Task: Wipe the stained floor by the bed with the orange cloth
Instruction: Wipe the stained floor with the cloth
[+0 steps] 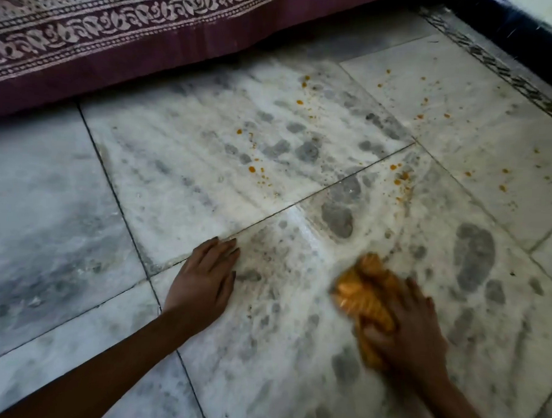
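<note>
The orange cloth [364, 293] is bunched on the grey-veined marble floor [207, 181], blurred by motion. My right hand [411, 329] presses down on its near end and grips it. My left hand [205, 280] lies flat on the floor to the cloth's left, fingers together and pointing away, holding nothing. Orange stain spots [401, 178] and smaller drops [252, 169] are scattered over the tiles beyond the cloth, towards the bed. A pale smeared streak runs from the cloth up towards those spots.
The bed with a maroon patterned cover [117, 44] hangs down along the top left. A dark patterned border strip [504, 73] runs along the top right, with a dark blue edge [519, 26] beyond it. Dark tile joints cross the floor.
</note>
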Motion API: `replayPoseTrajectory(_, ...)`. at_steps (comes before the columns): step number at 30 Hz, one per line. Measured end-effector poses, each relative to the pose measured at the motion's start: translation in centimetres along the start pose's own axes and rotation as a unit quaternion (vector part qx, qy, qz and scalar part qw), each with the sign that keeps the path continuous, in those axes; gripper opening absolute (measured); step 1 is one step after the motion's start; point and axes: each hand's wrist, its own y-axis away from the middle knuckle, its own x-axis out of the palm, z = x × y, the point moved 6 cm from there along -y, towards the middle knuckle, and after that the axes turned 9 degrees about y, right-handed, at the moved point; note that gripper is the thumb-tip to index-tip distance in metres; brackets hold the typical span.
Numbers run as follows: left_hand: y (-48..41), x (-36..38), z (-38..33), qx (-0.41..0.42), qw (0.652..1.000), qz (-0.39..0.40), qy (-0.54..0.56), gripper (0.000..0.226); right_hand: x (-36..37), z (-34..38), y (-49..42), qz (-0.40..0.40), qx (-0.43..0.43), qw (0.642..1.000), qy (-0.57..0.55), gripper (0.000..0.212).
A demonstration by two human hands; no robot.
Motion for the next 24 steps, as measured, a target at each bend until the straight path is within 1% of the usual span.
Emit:
replayPoseTrajectory(2,-0.9,0.8,-1.0,0.027,0.999,0.015,-0.007,0.042,-0.1,-2.6,-5.1,0.013,0.155,0.988,-0.018,0.083)
replayPoseTrajectory(3,-1.3,1.3,-1.6,0.047,0.998,0.027,-0.016,0.041,-0.1,-2.3,-7.7,0.012,0.207,0.978,-0.026,0.080)
replayPoseTrajectory(4,-1.7,1.8,-2.2,0.063,0.997,0.039,-0.026,0.041,0.1,-1.2,-9.9,0.017,0.228,0.973,-0.023,0.075)
replayPoseTrajectory(5,-2.2,2.3,-2.8,0.073,0.996,0.048,-0.030,0.042,0.3,0.3,-11.5,0.023,0.222,0.975,-0.018,0.072)
replayPoseTrajectory(6,-2.8,2.6,-3.2,0.074,0.996,0.047,-0.029,0.043,0.5,1.9,-12.4,0.011,0.192,0.981,-0.012,0.072)
replayPoseTrajectory(7,-3.4,2.8,-3.5,0.072,0.996,0.044,-0.025,0.043,0.6,3.4,-12.2,-0.007,0.141,0.990,-0.008,0.073)
replayPoseTrajectory(9,-4.3,2.9,-3.8,0.073,0.996,0.039,-0.021,0.043,0.7,5.1,-8.6,-0.016,0.018,1.000,-0.016,0.070)
replayPoseTrajectory(11,-5.2,3.3,-4.1,0.092,0.994,0.051,-0.015,0.044,0.7,2.8,-4.0,-0.005,-0.032,0.999,-0.030,0.065)
replayPoseTrajectory(13,-5.9,3.9,-4.6,0.110,0.992,0.059,-0.016,0.044,0.0,-1.6,-1.3,-0.019,-0.030,0.999,-0.027,0.068)
replayPoseTrajectory(15,-6.4,4.4,-5.3,0.118,0.991,0.062,-0.013,0.045,-0.1,-6.5,-1.3,-0.015,0.013,1.000,-0.013,0.069)
replayPoseTrajectory(16,-6.5,4.7,-5.7,0.121,0.991,0.064,-0.006,0.045,0.1,-8.6,-2.6,-0.003,0.054,0.998,-0.008,0.073)
replayPoseTrajectory(18,-6.9,5.2,-6.7,0.136,0.989,0.064,0.007,0.044,-0.1,-11.0,-6.9,0.002,0.167,0.986,-0.009,0.083)
replayPoseTrajectory(19,-7.1,5.3,-7.0,0.146,0.987,0.064,0.009,0.044,0.0,-10.9,-9.3,0.003,0.226,0.974,-0.017,0.083)
replayPoseTrajectory(20,-7.5,5.4,-7.3,0.154,0.986,0.066,0.009,0.045,0.2,-10.1,-11.5,0.011,0.266,0.964,-0.025,0.081)
replayPoseTrajectory(21,-7.8,5.4,-7.4,0.161,0.985,0.065,0.007,0.045,0.5,-8.4,-13.4,0.020,0.272,0.962,-0.026,0.079)
replayPoseTrajectory(22,-8.4,5.4,-7.5,0.164,0.985,0.060,0.004,0.046,0.7,-6.6,-14.8,0.022,0.247,0.968,-0.024,0.078)
replayPoseTrajectory(24,-9.5,5.4,-7.1,0.155,0.987,0.046,0.000,0.045,1.0,-2.8,-14.4,0.022,0.142,0.989,-0.030,0.084)
